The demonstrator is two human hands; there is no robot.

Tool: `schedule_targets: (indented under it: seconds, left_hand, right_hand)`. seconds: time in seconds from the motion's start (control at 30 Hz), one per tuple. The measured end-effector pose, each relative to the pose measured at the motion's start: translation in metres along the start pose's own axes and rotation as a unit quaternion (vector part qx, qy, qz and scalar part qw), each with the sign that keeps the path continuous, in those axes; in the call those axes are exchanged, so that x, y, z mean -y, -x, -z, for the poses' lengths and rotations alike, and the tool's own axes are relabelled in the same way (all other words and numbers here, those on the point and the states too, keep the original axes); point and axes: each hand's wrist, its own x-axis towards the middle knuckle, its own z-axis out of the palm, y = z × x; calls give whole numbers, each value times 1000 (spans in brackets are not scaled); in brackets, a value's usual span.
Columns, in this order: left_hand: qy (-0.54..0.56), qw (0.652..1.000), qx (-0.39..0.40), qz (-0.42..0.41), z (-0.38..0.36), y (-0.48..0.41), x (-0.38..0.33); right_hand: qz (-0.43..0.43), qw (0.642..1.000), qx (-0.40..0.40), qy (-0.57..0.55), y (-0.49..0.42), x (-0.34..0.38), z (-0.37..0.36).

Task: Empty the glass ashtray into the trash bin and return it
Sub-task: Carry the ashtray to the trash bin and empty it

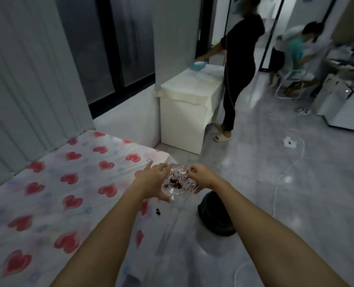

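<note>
Head view: carry step. The clear cut-glass ashtray (176, 181), dark debris still inside, is off the counter, low centre of frame, held upright between both hands, just past the corner of the counter with the white heart-print plastic cover (72, 183).

Left hand (154, 181): fingers spread and curled round the ashtray's left and near rim, grasping it. Right hand (201, 176): fingers curled, pinching the right rim; exact contact is blurred.

The black bag-lined round trash bin (215, 214) stands on the grey floor, just below and right of the ashtray in frame. My read: not yet emptied. Next move calls for shifting the ashtray over the bin mouth, then tipping it.

Dark crumbs (158, 212) lie on the cover near the counter edge.
</note>
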Motion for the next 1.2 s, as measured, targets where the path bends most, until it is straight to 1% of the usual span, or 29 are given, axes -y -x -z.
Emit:
schedule_targets:
  seconds: [0.17, 0.33, 0.4, 0.47, 0.53, 0.6, 0.67, 0.73, 0.8, 0.9, 1.0, 1.07, 1.2]
  left_hand:
    - [-46, 995, 10, -89, 18, -74, -45]
    - [-45, 987, 44, -148, 2, -143, -104]
    - [-22, 985, 71, -156, -12, -160, -126]
    - [8, 982, 105, -156, -28, -174, -144]
    - [40, 981, 128, -142, -48, -185, -155]
    - [80, 980, 144, -113, -72, -201, -160]
    - [108, 976, 167, -88, -102, -217, -160]
    - [105, 974, 185, -83, -136, -231, -158]
    - [93, 973, 194, -78, -176, -247, -156]
    - [83, 972, 213, -48, -244, -263, -157]
    - [75, 975, 209, -32, -323, -286, -157]
    - [73, 980, 186, -21, -374, -303, -154]
    - [79, 982, 169, 21, -479, -345, -142]
  right_hand:
    - [-34, 996, -20, -85, 11, -43, 73]
    - [-69, 984, -45, -159, 19, -106, 129]
    - [-81, 976, -53, -197, 23, -130, 141]
    - [-112, 962, -71, -239, 26, -159, 146]
    - [-150, 943, -88, -283, 24, -190, 144]
    - [-186, 916, -120, -335, 17, -223, 139]
    - [-212, 883, -179, -378, 8, -251, 126]
    - [-227, 853, -232, -408, -2, -275, 109]
    - [-238, 827, -268, -434, -22, -306, 91]
    - [-245, 786, -304, -480, -63, -364, 60]
    - [-256, 768, -329, -485, -111, -424, 28]
    - [-263, 760, -340, -488, -141, -458, 11]
    - [-247, 763, -358, -477, -208, -529, -26]
